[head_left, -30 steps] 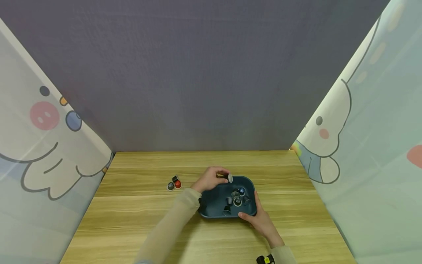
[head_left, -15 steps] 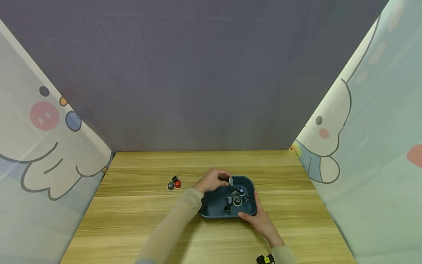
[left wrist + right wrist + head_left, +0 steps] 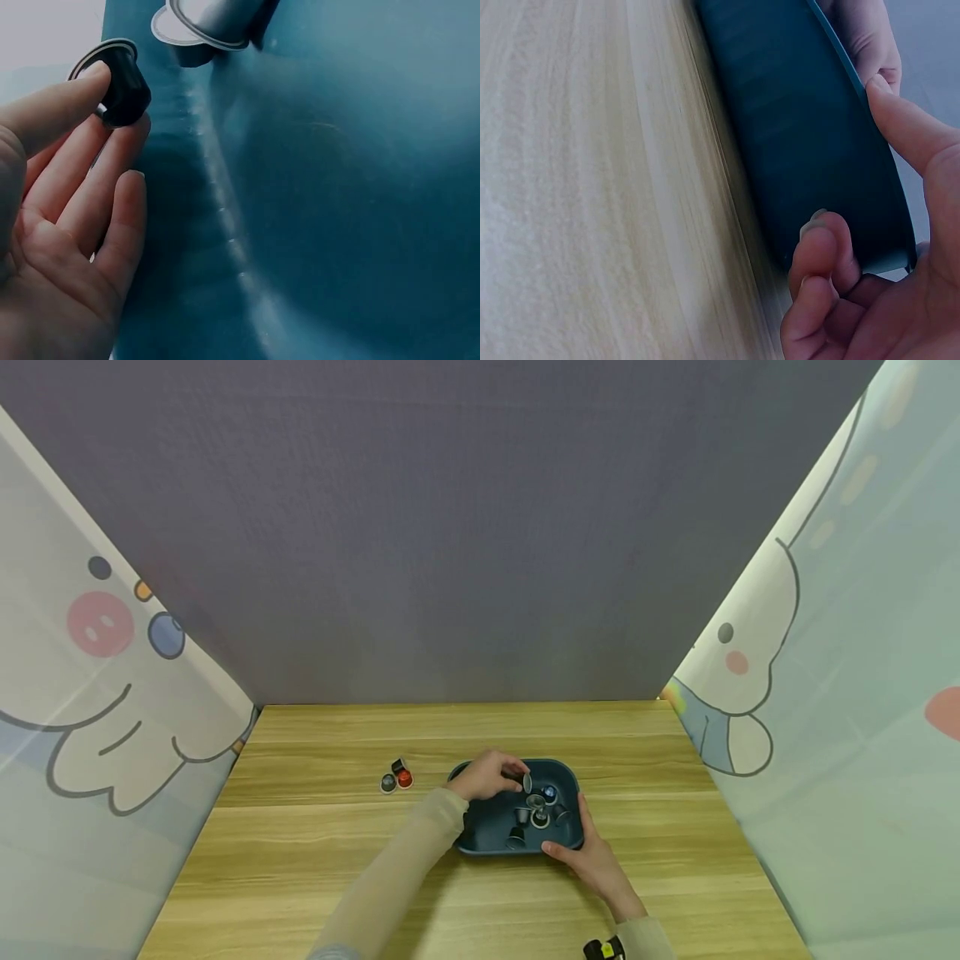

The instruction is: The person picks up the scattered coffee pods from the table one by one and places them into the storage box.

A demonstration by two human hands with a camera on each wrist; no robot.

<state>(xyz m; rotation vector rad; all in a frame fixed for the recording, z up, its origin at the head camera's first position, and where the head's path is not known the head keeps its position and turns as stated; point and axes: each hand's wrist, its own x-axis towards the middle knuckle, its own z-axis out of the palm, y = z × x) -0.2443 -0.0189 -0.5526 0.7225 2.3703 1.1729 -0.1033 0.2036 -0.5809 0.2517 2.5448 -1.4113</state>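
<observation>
So the left hand [image 3: 489, 775] has a dark capsule [image 3: 126, 94] pinched between thumb and fingertips, right above the far part of a blue-green tray [image 3: 491, 835]. Its pale lid faces over toward the right hand [image 3: 596, 860], which isn't touching it. That right hand is busy gripping the tray's near right corner, thumb on the rim and fingers curled round the outside. Between the two hands, a bunch of loose capsules sit in the tray, including a blue capsule [image 3: 550, 794] (some look see-through, hard to tell at this size). Off to the left, well apart from both hands, a red capsule [image 3: 405, 778], a grey capsule [image 3: 387, 783] and a black capsule [image 3: 399, 765] are clustered on the wooden table [image 3: 300, 852].
</observation>
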